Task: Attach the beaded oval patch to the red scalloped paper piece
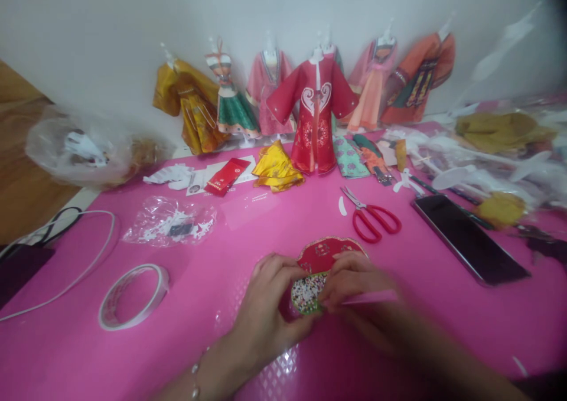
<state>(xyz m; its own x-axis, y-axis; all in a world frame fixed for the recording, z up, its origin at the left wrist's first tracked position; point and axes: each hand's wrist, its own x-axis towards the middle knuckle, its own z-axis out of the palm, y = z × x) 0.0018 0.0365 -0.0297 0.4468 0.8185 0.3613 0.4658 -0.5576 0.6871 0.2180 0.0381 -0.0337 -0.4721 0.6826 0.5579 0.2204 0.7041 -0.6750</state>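
Between the fingers and thumb of my left hand [268, 303] is a small round container of tiny mixed beads [308, 292]; the fingers are curled around its edge. Pinched in my right hand [361, 286] is a slim pink stick-like tool [374, 296], its tip hidden by the fingers at the container's right side. Just behind both hands lies a red fabric piece [321, 253] with a scalloped, gold-trimmed edge, partly covered by them. Red-handled scissors [359, 205] rest open beyond my right hand, beside a small white curved scrap [342, 206].
Several doll outfits, including a red robe [312, 108], stand along the wall. A tape roll [163, 283] and a clear bag of white pieces [177, 224] lie left. On the right are a phone [469, 238] and cluttered plastic bags [469, 165]. A white cable [104, 253] crosses the left edge.
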